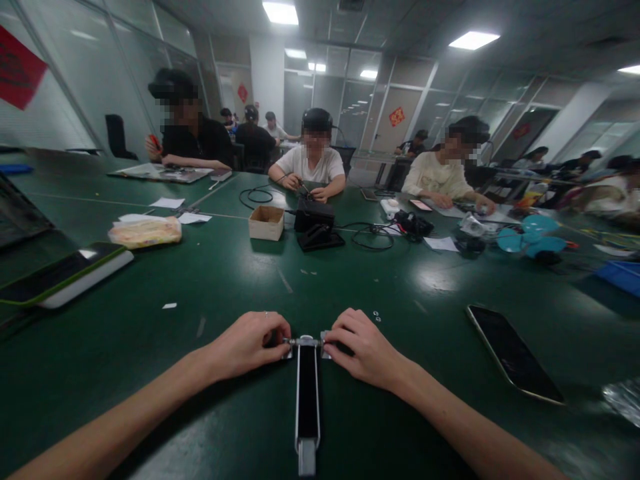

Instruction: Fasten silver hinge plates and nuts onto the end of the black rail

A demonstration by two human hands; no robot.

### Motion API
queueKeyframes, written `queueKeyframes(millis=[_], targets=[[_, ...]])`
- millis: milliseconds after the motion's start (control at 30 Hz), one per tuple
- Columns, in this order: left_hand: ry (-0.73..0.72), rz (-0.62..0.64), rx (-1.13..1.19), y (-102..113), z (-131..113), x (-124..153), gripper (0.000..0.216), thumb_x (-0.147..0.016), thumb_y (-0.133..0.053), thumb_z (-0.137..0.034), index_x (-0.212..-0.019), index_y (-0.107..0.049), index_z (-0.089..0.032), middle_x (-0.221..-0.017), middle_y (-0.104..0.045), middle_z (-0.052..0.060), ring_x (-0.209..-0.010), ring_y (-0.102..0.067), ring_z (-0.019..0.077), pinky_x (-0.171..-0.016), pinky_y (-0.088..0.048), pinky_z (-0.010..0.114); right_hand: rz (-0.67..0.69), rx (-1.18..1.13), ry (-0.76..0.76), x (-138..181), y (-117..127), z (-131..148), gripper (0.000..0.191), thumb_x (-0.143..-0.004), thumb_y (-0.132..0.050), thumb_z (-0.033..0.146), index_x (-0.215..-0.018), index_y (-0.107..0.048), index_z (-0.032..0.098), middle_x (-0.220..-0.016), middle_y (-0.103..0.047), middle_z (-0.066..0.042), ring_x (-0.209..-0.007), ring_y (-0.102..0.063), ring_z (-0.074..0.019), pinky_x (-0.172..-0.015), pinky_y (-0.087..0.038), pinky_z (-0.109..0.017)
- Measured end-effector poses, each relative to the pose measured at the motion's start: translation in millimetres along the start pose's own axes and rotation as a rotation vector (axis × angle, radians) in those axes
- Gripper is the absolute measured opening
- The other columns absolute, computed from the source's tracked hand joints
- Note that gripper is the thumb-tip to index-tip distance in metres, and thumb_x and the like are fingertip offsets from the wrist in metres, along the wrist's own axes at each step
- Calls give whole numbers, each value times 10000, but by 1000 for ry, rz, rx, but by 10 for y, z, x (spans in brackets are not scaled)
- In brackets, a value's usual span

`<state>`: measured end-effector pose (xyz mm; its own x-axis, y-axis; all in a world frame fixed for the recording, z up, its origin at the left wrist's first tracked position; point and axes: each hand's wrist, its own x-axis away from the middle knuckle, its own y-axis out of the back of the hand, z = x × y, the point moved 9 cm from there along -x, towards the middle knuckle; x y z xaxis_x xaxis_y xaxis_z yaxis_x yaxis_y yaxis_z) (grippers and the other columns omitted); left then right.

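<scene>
A long narrow black and silver device (307,400) lies on the green table (225,280), pointing away from me. My left hand (250,343) is closed in a pinch on the left end of the metal crosspiece (306,341) at its far end. My right hand (363,347) is closed in the same way on the right end. A few tiny metal parts (376,315) lie just beyond my right hand.
A black phone (515,353) lies to the right, a phone on a white block (65,277) to the left. A cardboard box (267,222), a black device with cables (315,223) and a wrapped packet (145,231) sit further off. Several people work along the far side.
</scene>
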<state>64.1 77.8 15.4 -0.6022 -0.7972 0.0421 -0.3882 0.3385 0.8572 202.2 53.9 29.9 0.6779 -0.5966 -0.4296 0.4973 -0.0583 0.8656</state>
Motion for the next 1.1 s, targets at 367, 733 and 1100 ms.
queueKeyframes(millis=[367,733,1100], targets=[[-13,-1,27,-2,-33,3,112,-824,-567,-220,-899,-628,-163,-762,-597,-6,-630,-541,128,-611,-417,234,-4,-35,-8,-5,12,3,79,-851,-606,167,-907,-653,136,-839,-621,-53,-775,-513,-164,-665,-398,-296],[-46,6,1,12,-84,17,128,-822,-549,-226,-919,-613,-170,-793,-600,4,-662,-549,137,-623,-421,239,-22,-16,26,-14,112,19,113,-857,-581,198,-916,-650,131,-832,-620,-64,-769,-517,-173,-674,-397,-312],[-135,-40,-105,61,-148,47,207,-875,-444,-262,-964,-605,-168,-875,-609,46,-734,-587,173,-631,-434,262,161,417,-401,183,546,-842,246,-911,-497,348,-939,-631,144,-865,-637,-91,-798,-586,-219,-708,-429,-340]])
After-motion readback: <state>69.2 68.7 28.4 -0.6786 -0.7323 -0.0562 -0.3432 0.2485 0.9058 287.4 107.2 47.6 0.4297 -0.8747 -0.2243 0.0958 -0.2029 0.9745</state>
